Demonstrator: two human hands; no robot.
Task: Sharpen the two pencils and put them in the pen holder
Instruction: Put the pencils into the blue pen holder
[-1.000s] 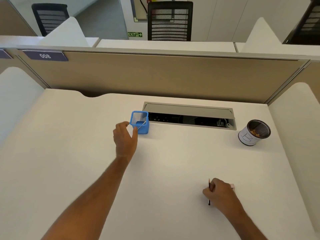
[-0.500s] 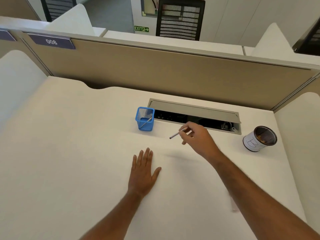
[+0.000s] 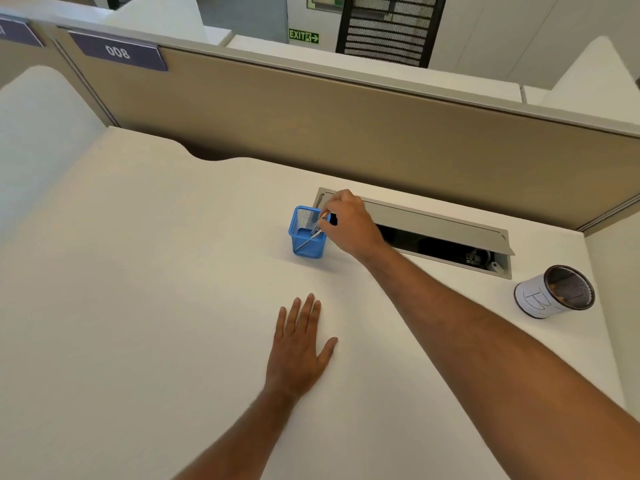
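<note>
A blue mesh pen holder (image 3: pixel 302 243) stands on the white desk (image 3: pixel 145 289) just left of the cable tray. One pencil (image 3: pixel 306 242) leans inside it. My right hand (image 3: pixel 349 225) is at the holder's right rim, fingers pinched on a second pencil (image 3: pixel 320 224) whose lower end is inside the holder. My left hand (image 3: pixel 299 344) lies flat on the desk nearer to me, palm down, fingers spread, holding nothing.
An open grey cable tray (image 3: pixel 433 221) is sunk into the desk behind the holder. A white round mesh cup (image 3: pixel 554 292) marked "B" stands at the right. A tan partition (image 3: pixel 346 126) closes the desk's far side.
My right hand carried the second pencil from the desk's near right up to the blue holder and lowered its tip in. My left hand left the holder and settled flat on the desk.
</note>
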